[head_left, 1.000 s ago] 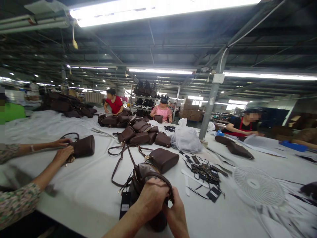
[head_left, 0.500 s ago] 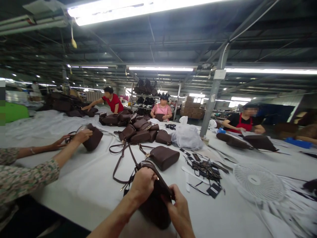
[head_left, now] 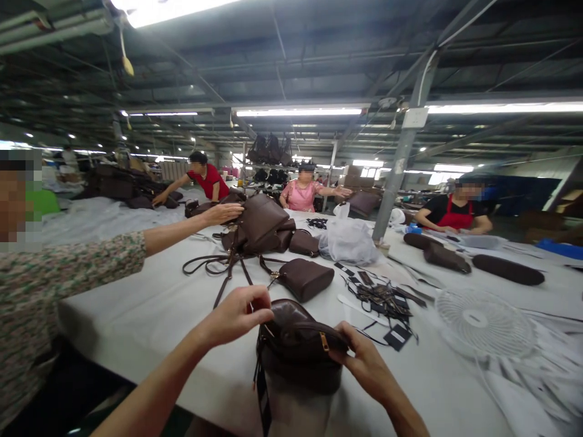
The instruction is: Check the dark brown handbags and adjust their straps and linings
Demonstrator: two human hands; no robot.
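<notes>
A dark brown bag (head_left: 300, 358) stands at the near edge of the table, its top partly unzipped and a gold zipper pull (head_left: 324, 342) on the right part of the zip. My right hand (head_left: 364, 358) grips the bag's right top edge between thumb and fingers. At the bag's upper left, my left hand (head_left: 241, 312) is raised with curled fingers, thumb and forefinger close to the rim; whether it pinches anything is too small to tell. A black tag (head_left: 263, 394) hangs down the bag's left side. Another brown bag (head_left: 307, 278) lies just beyond.
A person's arm in a floral sleeve (head_left: 104, 267) reaches from the left to a brown bag (head_left: 262, 223) on the pile. Black tags (head_left: 385, 303), a white fan (head_left: 485, 321) and a plastic bag (head_left: 348, 240) lie rightward, near a post (head_left: 396, 176). Several people work around the table.
The zipper pull now shows at the right of my bag, and my left hand has moved up and left. The neighbour's bag has gone to the pile. The person in pink has stretched out an arm.
</notes>
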